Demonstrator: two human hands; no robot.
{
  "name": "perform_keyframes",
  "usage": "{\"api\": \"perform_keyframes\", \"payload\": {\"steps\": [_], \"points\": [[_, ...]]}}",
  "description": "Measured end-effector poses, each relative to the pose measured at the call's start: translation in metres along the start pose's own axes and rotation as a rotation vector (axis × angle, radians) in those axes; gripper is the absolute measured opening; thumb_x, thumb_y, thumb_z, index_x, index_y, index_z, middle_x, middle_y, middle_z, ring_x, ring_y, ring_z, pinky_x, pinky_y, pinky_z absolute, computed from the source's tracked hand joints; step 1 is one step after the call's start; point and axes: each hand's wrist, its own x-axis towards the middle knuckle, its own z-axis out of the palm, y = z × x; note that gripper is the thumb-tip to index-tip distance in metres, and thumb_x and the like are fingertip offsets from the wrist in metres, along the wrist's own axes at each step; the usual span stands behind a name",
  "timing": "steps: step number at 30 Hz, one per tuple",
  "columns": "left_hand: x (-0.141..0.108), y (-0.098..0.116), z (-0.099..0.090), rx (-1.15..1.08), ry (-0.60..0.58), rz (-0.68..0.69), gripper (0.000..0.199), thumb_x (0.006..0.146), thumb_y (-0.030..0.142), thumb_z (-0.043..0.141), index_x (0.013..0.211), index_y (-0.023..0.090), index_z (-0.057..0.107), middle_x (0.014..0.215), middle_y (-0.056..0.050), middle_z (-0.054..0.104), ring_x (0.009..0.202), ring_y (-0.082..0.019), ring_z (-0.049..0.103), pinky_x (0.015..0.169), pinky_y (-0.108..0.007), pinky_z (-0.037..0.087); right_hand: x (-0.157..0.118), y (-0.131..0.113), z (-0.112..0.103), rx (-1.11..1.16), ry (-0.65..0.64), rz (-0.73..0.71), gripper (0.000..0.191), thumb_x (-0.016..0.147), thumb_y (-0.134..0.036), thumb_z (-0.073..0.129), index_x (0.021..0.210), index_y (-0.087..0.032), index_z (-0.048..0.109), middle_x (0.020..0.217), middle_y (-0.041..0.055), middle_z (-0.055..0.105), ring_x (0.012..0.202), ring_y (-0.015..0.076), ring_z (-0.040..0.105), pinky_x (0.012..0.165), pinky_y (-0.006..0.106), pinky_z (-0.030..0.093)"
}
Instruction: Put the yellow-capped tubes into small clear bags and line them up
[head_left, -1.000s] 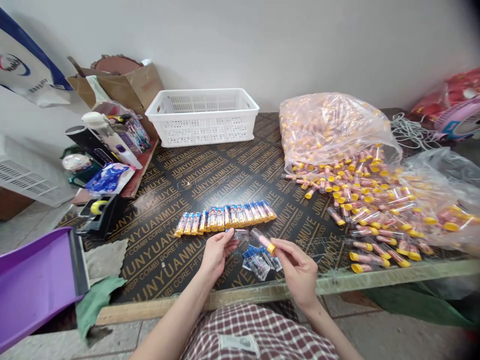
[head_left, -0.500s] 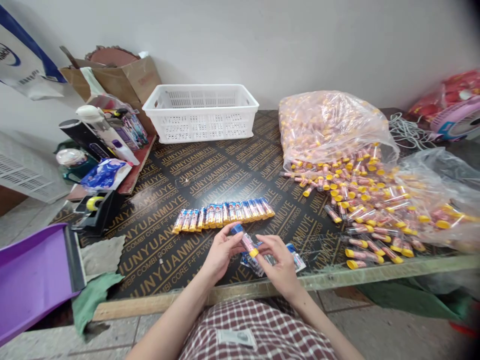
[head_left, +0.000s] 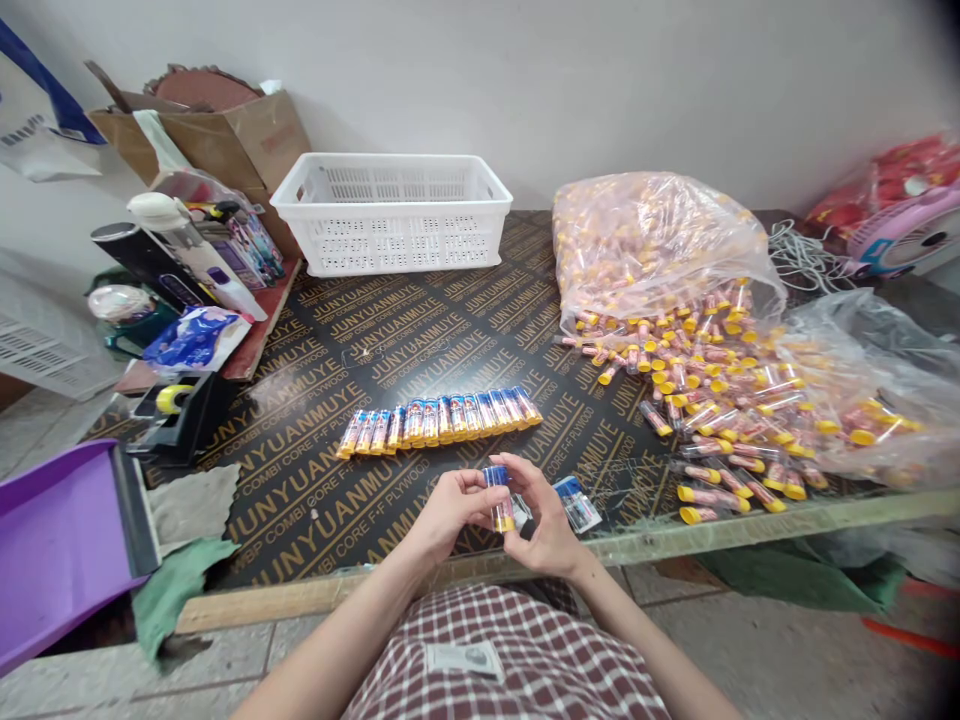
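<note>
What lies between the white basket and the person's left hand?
In the head view, a row of tubes lies between the basket and the left hand.

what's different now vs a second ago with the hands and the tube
The yellow-capped tube has moved leftward to the left hand and now sits inside the blue-topped sleeve, which was separate. The left hand kept its grip; the right hand moved left too, its fingers now close around the tube's ends. The tube row and white basket stayed put.
</note>
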Motion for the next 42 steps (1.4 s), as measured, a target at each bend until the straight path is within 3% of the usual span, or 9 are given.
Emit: {"api": "perform_keyframes", "payload": {"steps": [15,19,22,25,29,33,36,39,42], "points": [[-0.003,-0.002,0.005,-0.026,0.044,0.004,0.037,0.055,0.036,0.081,0.076,0.01,0.066,0.067,-0.005,0.067,0.056,-0.012,0.06,0.055,-0.023,0.047,0.002,-0.006,0.004,0.066,0.03,-0.033,0.081,0.062,-0.006,0.051,0.137,-0.025,0.029,0.136,0.0096,0.044,0.122,0.0251,0.048,0.102,0.04,0.044],[0.002,0.012,-0.01,0.104,0.174,0.098,0.039,0.054,0.041,0.079,0.072,0.012,0.062,0.063,-0.004,0.066,0.052,-0.013,0.059,0.053,-0.024,0.045,0.007,0.001,-0.009,-0.004,-0.07,-0.014,0.087,0.069,-0.014,0.06,0.143,-0.026,0.016,0.147,0.0103,0.029,0.126,0.0249,0.043,0.105,0.043,0.039],[0.008,0.037,-0.046,0.412,0.496,0.32,0.047,0.053,0.047,0.078,0.084,0.014,0.061,0.058,0.0,0.063,0.051,-0.014,0.057,0.051,-0.024,0.043,0.015,0.025,-0.036,-0.258,0.043,0.037,0.082,0.074,-0.029,0.065,0.142,-0.025,0.021,0.147,0.011,0.028,0.129,0.0255,0.039,0.106,0.044,0.035],[0.02,0.062,-0.087,0.857,0.842,0.433,0.051,0.057,0.054,0.073,0.089,0.015,0.062,0.059,0.002,0.061,0.058,-0.017,0.058,0.056,-0.026,0.041,0.024,0.059,-0.079,-0.725,0.256,0.229,0.055,0.082,-0.037,0.057,0.132,-0.02,0.04,0.139,0.012,0.039,0.128,0.0231,0.039,0.104,0.04,0.036],[0.03,0.077,-0.107,1.325,0.848,0.316,0.05,0.072,0.06,0.058,0.091,0.015,0.065,0.068,-0.004,0.064,0.071,-0.024,0.06,0.063,-0.03,0.039,0.03,0.093,-0.141,-1.048,0.368,0.452,0.042,0.084,-0.037,0.051,0.119,-0.015,0.054,0.129,0.0171,0.048,0.12,0.029,0.044,0.096,0.044,0.037],[0.024,0.071,-0.09,1.393,0.959,0.362,0.044,0.079,0.056,0.052,0.091,0.016,0.066,0.072,-0.006,0.066,0.071,-0.022,0.06,0.064,-0.029,0.037,0.025,0.107,-0.181,-1.163,0.453,0.591,0.039,0.084,-0.03,0.048,0.116,-0.009,0.055,0.116,0.024,0.052,0.111,0.0383,0.042,0.087,0.056,0.032],[0.018,0.047,-0.068,1.295,0.85,0.488,0.035,0.084,0.046,0.049,0.077,0.017,0.066,0.068,-0.004,0.064,0.065,-0.016,0.057,0.064,-0.026,0.037,0.019,0.112,-0.191,-1.204,0.454,0.631,0.038,0.083,-0.019,0.044,0.118,-0.008,0.054,0.109,0.0258,0.053,0.107,0.0398,0.044,0.083,0.058,0.031],[0.019,0.009,-0.046,1.28,0.474,0.369,0.032,0.081,0.045,0.053,0.069,0.018,0.065,0.067,-0.003,0.065,0.063,-0.015,0.057,0.061,-0.025,0.036,0.017,0.113,-0.187,-1.196,0.411,0.609,0.04,0.081,-0.013,0.042,0.119,-0.009,0.055,0.1,0.0221,0.056,0.099,0.036,0.05,0.082,0.053,0.036],[0.025,-0.026,-0.032,1.329,0.371,0.257,0.026,0.076,0.045,0.061,0.073,0.019,0.065,0.072,-0.003,0.065,0.066,-0.017,0.057,0.059,-0.025,0.034,0.019,0.107,-0.172,-1.145,0.375,0.555,0.041,0.082,-0.015,0.043,0.122,-0.012,0.054,0.096,0.0159,0.056,0.088,0.0276,0.055,0.079,0.042,0.043]]}}
